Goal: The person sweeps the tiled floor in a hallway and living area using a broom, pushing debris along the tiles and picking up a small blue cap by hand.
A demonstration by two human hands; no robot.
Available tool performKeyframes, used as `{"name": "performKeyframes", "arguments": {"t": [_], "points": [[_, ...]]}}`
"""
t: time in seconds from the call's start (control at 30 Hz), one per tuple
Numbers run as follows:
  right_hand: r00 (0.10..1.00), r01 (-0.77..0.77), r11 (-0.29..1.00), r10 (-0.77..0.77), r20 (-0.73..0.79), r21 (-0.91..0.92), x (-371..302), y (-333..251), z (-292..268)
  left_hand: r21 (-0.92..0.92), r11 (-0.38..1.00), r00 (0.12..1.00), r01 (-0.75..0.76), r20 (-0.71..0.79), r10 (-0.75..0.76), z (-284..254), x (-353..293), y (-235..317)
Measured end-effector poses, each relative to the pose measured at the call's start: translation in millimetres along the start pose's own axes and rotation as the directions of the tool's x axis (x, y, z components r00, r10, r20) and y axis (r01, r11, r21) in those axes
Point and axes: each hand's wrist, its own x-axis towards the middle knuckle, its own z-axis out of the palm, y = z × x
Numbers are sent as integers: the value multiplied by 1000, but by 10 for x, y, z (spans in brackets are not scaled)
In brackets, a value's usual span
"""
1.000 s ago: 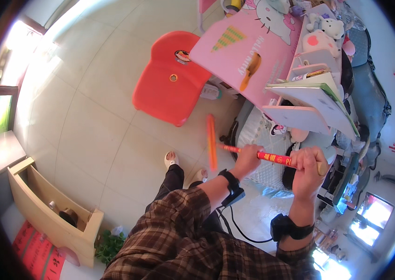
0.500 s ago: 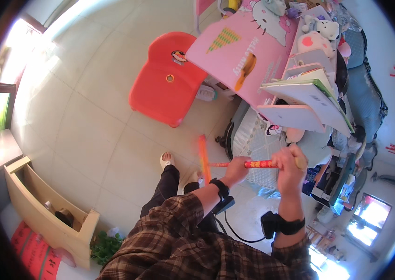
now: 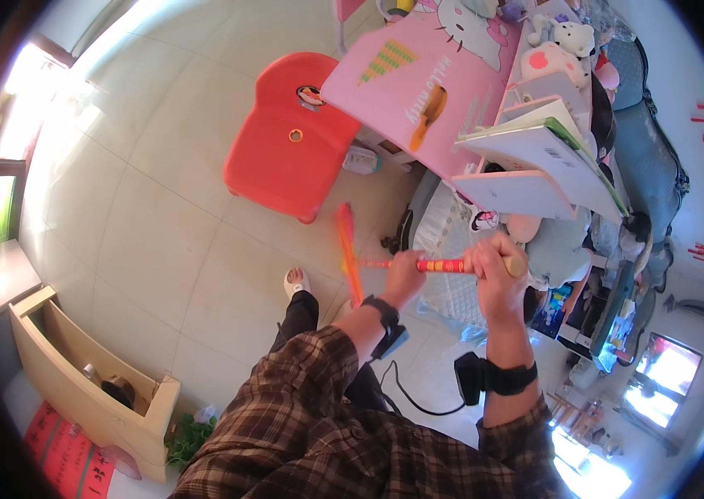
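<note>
Both hands are on a long red-wrapped stick tool (image 3: 443, 265), its orange-red head (image 3: 349, 256) out to the L, between the chair & the feet. L hand (image 3: 404, 276) is wrapped fully round the shaft approx. midway; R hand (image 3: 497, 270) is wrapped tight near the top, w/ the pale butt end poking past the fist. Fists set apart like that prob. give leverage, R anchoring & L guiding. Head's blurred & seen nearly edge-on, so exact type, & whether it touches the tiled floor (image 3: 165, 216), can't be told. Edges: the red chair (image 3: 285, 162) sits just beyond the head, its R side overlapped in view by the pink desk (image 3: 452, 137), where an orange brush (image 3: 428, 115) lies flat, presumably handy there. R side's the tight one: a pale quilted seat (image 3: 452, 237) crowds in by the shaft. Most room runs L, btwn the chair & the wooden open-topped unit (image 3: 78, 407); the L foot (image 3: 296, 284), in a pale shoe, stands at that stretch's near R edge.
</note>
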Motion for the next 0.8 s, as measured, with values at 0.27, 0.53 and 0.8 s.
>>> {"name": "performKeyframes", "arguments": {"t": [0.27,0.53,0.8], "points": [[895,228,967,-163,-415,111,-330,-253,-181,5,990,953,-143,270,137,93,40,446],[674,279,960,-180,-717,22,261,-22,-203,67,943,942,-327,-57,331,260,649,514],[782,77,985,39,-622,157,288,116,-552,162,964,975,-210,115,193,357,237,255]]}}
